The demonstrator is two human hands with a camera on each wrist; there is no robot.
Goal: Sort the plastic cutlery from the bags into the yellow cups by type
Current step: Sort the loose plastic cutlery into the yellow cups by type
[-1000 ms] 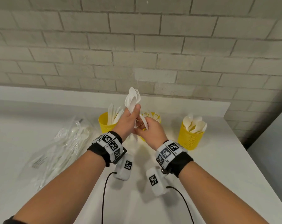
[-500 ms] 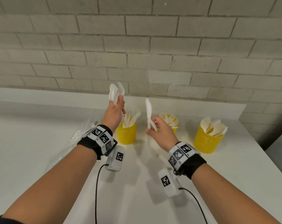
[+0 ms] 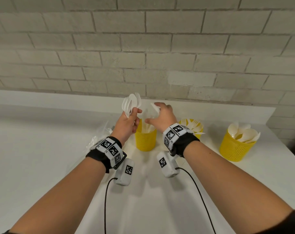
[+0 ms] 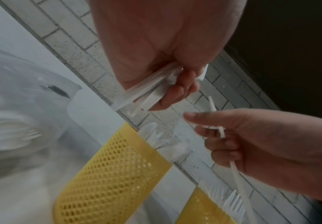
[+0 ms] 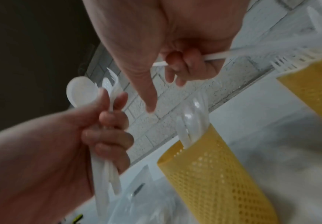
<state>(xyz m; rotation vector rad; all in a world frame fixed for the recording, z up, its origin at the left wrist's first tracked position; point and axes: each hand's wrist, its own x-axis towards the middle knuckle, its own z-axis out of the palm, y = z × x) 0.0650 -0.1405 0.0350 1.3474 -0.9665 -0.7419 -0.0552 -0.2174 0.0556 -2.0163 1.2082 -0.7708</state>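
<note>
My left hand point(image 3: 129, 121) grips a bundle of white cutlery point(image 3: 131, 103) upright, two forks and a spoon fanning out above the fingers; the left wrist view shows the handles point(image 4: 146, 92) in my curled fingers. My right hand point(image 3: 160, 115) pinches a single white knife point(image 5: 219, 56) just over the left yellow cup point(image 3: 145, 138), which holds knives. The middle yellow cup point(image 3: 196, 127) holds forks and sits partly behind my right wrist. Spoons fill the right yellow cup point(image 3: 234, 149).
A clear plastic bag point(image 3: 101, 135) with more cutlery lies on the white table point(image 3: 42, 157) left of the cups, partly behind my left wrist. A brick wall with a white ledge point(image 3: 210, 108) runs close behind the cups. The table's right edge is near the spoon cup.
My right hand drew a knife out of the bundle in my left hand, then carried it left to above the knife cup. The left hand still holds the remaining pieces.
</note>
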